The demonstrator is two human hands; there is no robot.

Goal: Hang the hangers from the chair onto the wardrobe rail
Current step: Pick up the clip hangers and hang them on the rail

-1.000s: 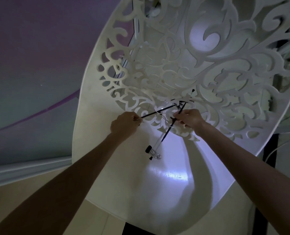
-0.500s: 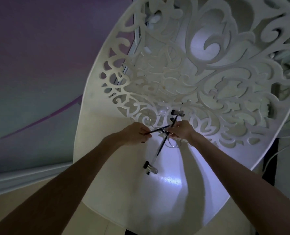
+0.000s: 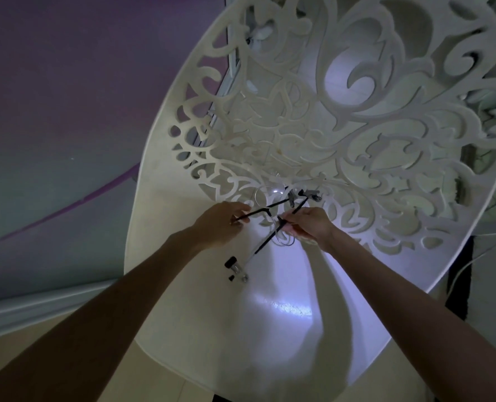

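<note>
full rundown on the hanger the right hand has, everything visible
The clip hanger is a thin bar, black along most of its length and bare metal near the low end, running diagonally over the white chair seat. A black-and-metal clip hangs at its lower-left end; another clip sits by the carved backrest. The right hand grips its middle, where wire hook loops show. It crosses a second hanger.

wall [image 3: 67, 97]: purple-grey, dim | skirting [image 3: 38, 309]: pale | floor [image 3: 23, 352]: beige tile

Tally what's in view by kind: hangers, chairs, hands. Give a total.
Hangers: 2, one in the left hand, one in the right hand
Chairs: 1
Hands: 2
Total: 5
</note>
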